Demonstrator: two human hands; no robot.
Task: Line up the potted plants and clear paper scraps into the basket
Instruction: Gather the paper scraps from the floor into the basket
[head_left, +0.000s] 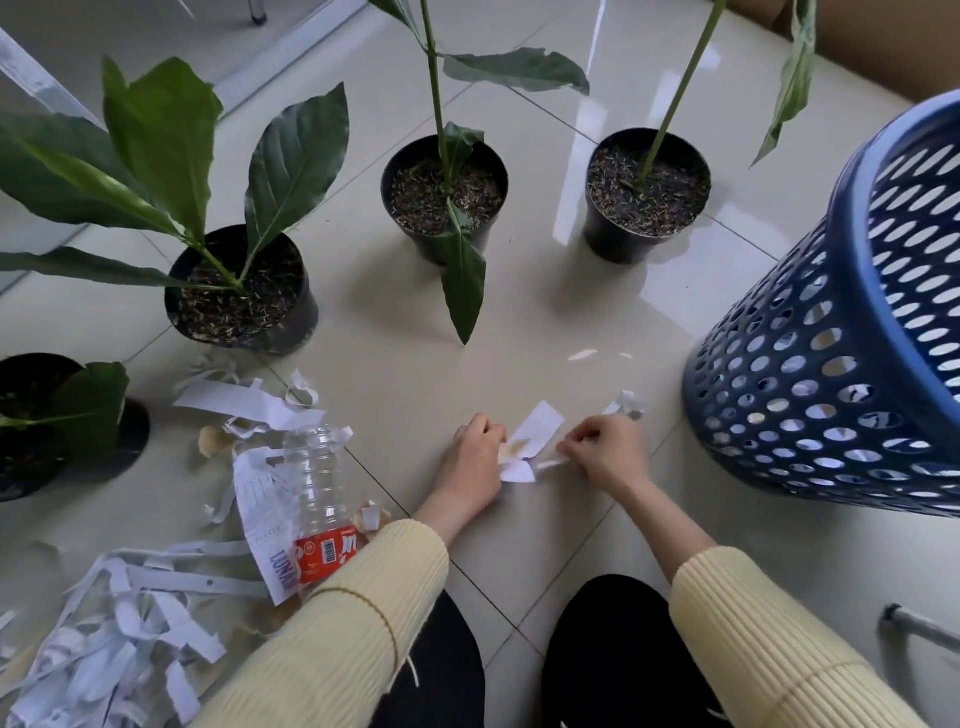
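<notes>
Several black potted plants stand on the tiled floor: one at the left edge (31, 421), one left of centre (241, 291), one in the middle (444, 200) and one to the right (647, 195). A blue perforated basket (841, 364) stands at the right. My left hand (475, 457) grips a bunch of white and tan paper scraps (530, 441) low over the floor. My right hand (605, 449) pinches a thin white scrap beside that bunch. Another small scrap (626, 402) lies just beyond my right hand.
A heap of shredded paper strips (119, 644) covers the floor at lower left, with more strips (244, 402) near the pots. A clear plastic bottle (322, 499) with a red label lies among them. A metal bar (919, 626) shows at lower right, cardboard (893, 41) at top right.
</notes>
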